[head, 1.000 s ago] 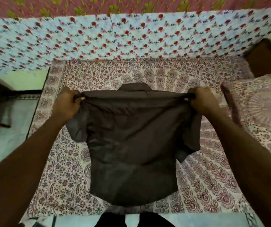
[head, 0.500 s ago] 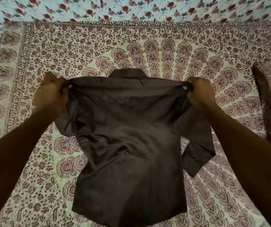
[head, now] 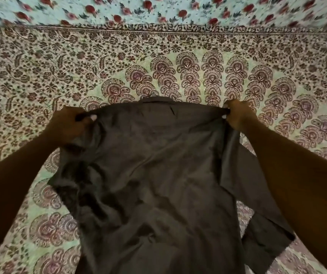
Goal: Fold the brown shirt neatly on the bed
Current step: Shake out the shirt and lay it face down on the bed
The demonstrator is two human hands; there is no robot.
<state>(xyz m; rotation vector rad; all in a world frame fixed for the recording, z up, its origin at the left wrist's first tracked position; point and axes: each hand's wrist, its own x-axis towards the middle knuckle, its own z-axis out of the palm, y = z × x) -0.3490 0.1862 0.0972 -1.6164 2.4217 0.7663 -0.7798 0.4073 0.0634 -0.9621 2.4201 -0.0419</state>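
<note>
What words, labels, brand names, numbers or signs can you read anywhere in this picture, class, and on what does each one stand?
None can be read.
The brown cloth shirt shows no tag or print on the side in view.
The paisley-printed cream bedspread and the blurred pale-blue cloth with red flowers carry only patterns.

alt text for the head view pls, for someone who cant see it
A left hand and right hand grip a brown shirt by its shoulders over a patterned bedspread. Its collar points away from the viewer, and one sleeve droops under the right forearm. A rose-print cloth lies beyond the bedspread.
</note>
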